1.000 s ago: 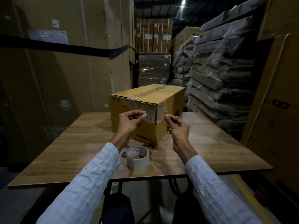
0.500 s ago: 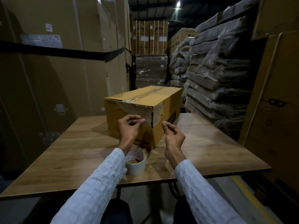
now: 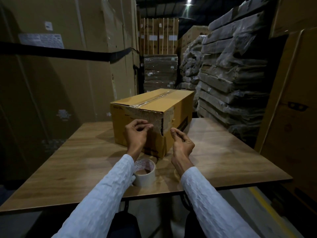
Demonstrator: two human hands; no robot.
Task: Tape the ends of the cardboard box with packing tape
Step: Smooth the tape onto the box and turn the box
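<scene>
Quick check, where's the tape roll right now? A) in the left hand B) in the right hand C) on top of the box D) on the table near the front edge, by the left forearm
D: the tape roll stands on the table beside the left sleeve, in front of the cardboard box; neither the left hand nor the right hand holds it.

A dim warehouse: a wooden bench [image 3: 223, 160] stands amid tall cartons [image 3: 60, 83] on the left, wrapped flat packs [image 3: 231, 74] stacked on the right and a pallet stack [image 3: 160, 73] at the aisle's end, under one ceiling lamp [image 3: 189, 0].
</scene>
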